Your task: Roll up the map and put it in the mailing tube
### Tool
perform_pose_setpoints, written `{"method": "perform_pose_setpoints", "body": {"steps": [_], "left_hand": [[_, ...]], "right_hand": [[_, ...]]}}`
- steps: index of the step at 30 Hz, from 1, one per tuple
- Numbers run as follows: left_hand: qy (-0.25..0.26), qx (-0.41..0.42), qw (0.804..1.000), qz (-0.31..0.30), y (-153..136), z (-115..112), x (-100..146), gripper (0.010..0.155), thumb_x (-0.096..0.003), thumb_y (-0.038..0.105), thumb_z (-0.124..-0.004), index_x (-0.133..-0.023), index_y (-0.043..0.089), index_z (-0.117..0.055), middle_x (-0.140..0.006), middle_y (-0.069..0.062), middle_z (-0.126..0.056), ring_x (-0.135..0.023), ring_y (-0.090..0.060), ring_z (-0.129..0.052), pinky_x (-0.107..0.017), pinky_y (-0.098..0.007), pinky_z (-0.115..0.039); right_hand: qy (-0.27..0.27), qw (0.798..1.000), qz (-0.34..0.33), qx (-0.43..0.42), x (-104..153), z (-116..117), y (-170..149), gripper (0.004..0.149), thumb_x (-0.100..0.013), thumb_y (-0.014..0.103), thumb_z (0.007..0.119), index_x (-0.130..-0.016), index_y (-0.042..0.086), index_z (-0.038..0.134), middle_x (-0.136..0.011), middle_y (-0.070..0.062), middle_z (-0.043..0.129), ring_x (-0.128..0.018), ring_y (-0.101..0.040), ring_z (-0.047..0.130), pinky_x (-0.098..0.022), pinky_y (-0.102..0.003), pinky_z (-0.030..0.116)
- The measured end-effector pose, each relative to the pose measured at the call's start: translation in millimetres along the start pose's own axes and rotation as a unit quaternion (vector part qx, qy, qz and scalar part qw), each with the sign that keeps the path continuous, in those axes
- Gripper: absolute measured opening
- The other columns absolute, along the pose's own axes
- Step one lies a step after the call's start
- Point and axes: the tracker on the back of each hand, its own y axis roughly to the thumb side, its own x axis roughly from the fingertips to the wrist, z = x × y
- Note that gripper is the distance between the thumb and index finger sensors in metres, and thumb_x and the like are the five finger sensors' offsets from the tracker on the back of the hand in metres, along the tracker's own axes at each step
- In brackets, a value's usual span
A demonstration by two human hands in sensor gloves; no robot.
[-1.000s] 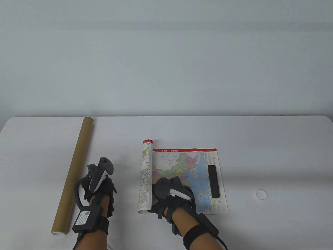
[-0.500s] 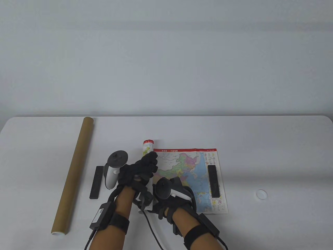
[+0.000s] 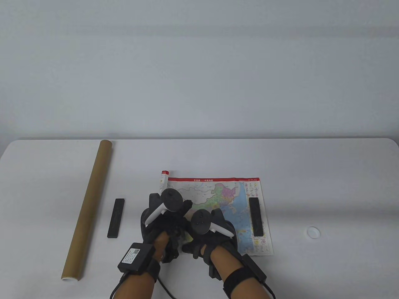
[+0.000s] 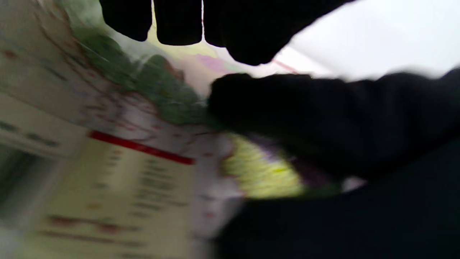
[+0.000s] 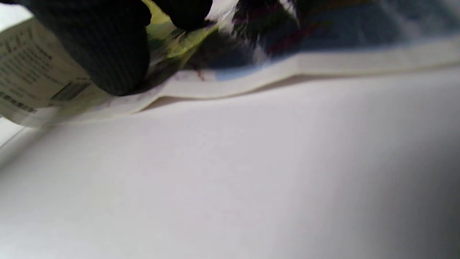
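The colourful map (image 3: 224,199) lies flat on the white table (image 3: 311,174). Its left edge is curled into a thin roll (image 3: 163,179). My left hand (image 3: 165,218) grips the near part of that curl; in the left wrist view the fingers (image 4: 176,21) and thumb (image 4: 258,100) close around the printed paper (image 4: 125,162). My right hand (image 3: 205,233) sits beside it and holds the map's near-left edge, with its fingers (image 5: 107,54) on the paper (image 5: 323,54). The brown mailing tube (image 3: 88,208) lies far to the left, away from both hands.
One black weight bar (image 3: 116,218) lies on the table between the tube and the map. A second black bar (image 3: 256,216) rests on the map's right side. A small white cap (image 3: 313,232) lies to the right of the map.
My left hand left the black bar on the table and moved right onto the map's curled edge. The roll has shifted left and looks thinner. The right hand stayed put.
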Motion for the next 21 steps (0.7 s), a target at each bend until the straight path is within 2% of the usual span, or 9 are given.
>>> {"method": "perform_pose_setpoints", "body": {"steps": [4, 8, 11, 14, 15, 17, 21], "left_hand": [[-0.028, -0.027, 0.999, 0.029, -1.3, -8.9, -3.3, 0.063, -0.0486, 0.033, -0.081, -0.104, 0.042, -0.052, -0.114, 0.001, -0.051, -0.109, -0.033, -0.055, -0.078, -0.053, -0.06], [-0.049, -0.04, 0.998, 0.031, -1.1, -14.9, -5.7, 0.063, -0.0477, 0.039, -0.084, -0.104, 0.042, -0.056, -0.115, 0.002, -0.045, -0.11, -0.032, -0.046, -0.077, -0.053, -0.056], [-0.059, -0.056, 0.996, 0.036, 1.7, -18.5, -5.7, 0.066, -0.0471, 0.043, -0.085, -0.104, 0.042, -0.053, -0.116, 0.002, -0.038, -0.11, -0.032, -0.04, -0.077, -0.054, -0.053], [-0.058, -0.056, 0.996, 0.036, 3.1, -19.7, -5.6, 0.067, -0.0462, 0.045, -0.086, -0.105, 0.041, -0.053, -0.116, 0.0, -0.038, -0.11, -0.034, -0.04, -0.077, -0.055, -0.052], [-0.057, -0.057, 0.996, 0.036, 3.3, -19.8, -5.3, 0.067, -0.0463, 0.045, -0.085, -0.105, 0.041, -0.053, -0.116, 0.0, -0.038, -0.11, -0.034, -0.039, -0.077, -0.055, -0.052], [-0.06, -0.059, 0.996, 0.037, 3.4, -19.1, -4.9, 0.067, -0.0465, 0.045, -0.085, -0.105, 0.041, -0.053, -0.116, 0.0, -0.037, -0.11, -0.034, -0.039, -0.077, -0.055, -0.052], [-0.062, -0.061, 0.995, 0.039, 4.2, -19.0, -4.8, 0.067, -0.0466, 0.045, -0.085, -0.105, 0.042, -0.051, -0.116, 0.0, -0.037, -0.11, -0.034, -0.039, -0.077, -0.055, -0.052]], "right_hand": [[-0.014, 1.0, 0.001, -0.017, 1.3, -3.4, -4.3, 0.071, -0.052, 0.041, 0.087, -0.111, 0.016, 0.055, -0.113, -0.023, 0.027, -0.099, -0.052, 0.027, -0.064, -0.059, 0.038], [-0.03, 0.999, 0.003, -0.024, 2.4, -5.0, -6.4, 0.066, -0.052, 0.034, 0.087, -0.109, 0.014, 0.059, -0.113, -0.023, 0.032, -0.099, -0.051, 0.032, -0.064, -0.058, 0.041], [-0.053, 0.998, 0.003, -0.024, 3.2, -6.7, -7.6, 0.062, -0.052, 0.031, 0.086, -0.107, 0.011, 0.064, -0.112, -0.023, 0.039, -0.099, -0.051, 0.038, -0.064, -0.058, 0.046], [-0.047, 0.999, -0.008, -0.02, 6.0, -12.0, -9.4, 0.062, -0.052, 0.03, 0.085, -0.106, 0.008, 0.065, -0.111, -0.024, 0.043, -0.098, -0.052, 0.042, -0.065, -0.058, 0.048], [-0.051, 0.999, -0.009, -0.014, 7.8, -14.7, -10.7, 0.066, -0.052, 0.031, 0.085, -0.108, 0.007, 0.06, -0.111, -0.027, 0.044, -0.097, -0.055, 0.045, -0.064, -0.059, 0.051], [-0.076, 0.997, -0.009, -0.008, 14.6, -25.6, -16.5, 0.066, -0.051, 0.031, 0.086, -0.108, 0.007, 0.061, -0.109, -0.029, 0.047, -0.094, -0.058, 0.054, -0.063, -0.06, 0.056], [-0.115, 0.993, 0.028, 0.017, 35.5, -58.7, -44.5, 0.067, -0.052, 0.034, 0.085, -0.108, 0.005, 0.061, -0.108, -0.031, 0.048, -0.092, -0.059, 0.058, -0.061, -0.063, 0.059]]}}
